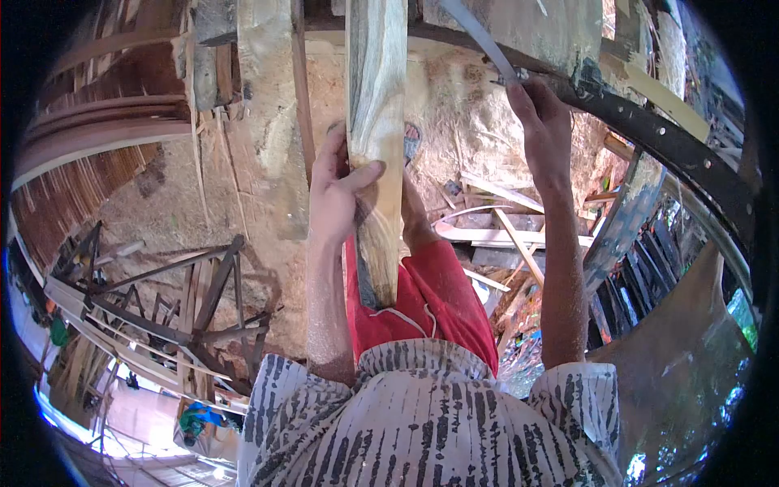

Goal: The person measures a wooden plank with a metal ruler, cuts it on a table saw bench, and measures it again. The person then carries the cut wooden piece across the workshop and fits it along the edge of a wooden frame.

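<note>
A long wooden board (377,89) runs from the top edge of the view down to the red shorts. My left hand (341,183) is wrapped round the board's left side, its thumb lying across the top face. To the right of the board, my right hand (542,118) has its fingers closed on the end of a thin, flat grey strip (480,36), which slants up and left. What the strip is, I cannot tell. The two hands are well apart.
Scrap wood strips (519,235) litter the ground at right. A dark curved metal bar (673,134) with holes crosses the upper right. Dark wooden frames (215,284) stand at lower left. A person (195,418) is far off at bottom left.
</note>
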`<control>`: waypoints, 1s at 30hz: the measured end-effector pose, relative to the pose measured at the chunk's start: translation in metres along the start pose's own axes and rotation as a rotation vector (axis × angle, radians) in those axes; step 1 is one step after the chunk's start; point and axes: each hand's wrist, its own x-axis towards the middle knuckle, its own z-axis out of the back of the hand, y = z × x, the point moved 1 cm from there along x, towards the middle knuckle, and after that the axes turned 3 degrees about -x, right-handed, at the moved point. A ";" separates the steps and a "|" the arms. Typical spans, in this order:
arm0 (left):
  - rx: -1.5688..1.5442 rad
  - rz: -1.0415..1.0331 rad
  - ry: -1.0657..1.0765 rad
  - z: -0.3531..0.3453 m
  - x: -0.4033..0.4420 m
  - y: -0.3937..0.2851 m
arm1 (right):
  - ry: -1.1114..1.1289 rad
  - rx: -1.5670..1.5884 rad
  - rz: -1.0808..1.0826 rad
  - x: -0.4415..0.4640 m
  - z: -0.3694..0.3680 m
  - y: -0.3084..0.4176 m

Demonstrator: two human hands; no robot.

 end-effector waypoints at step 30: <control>-0.817 0.189 0.264 0.005 0.054 0.051 | -0.046 -0.713 0.846 0.010 -0.008 0.020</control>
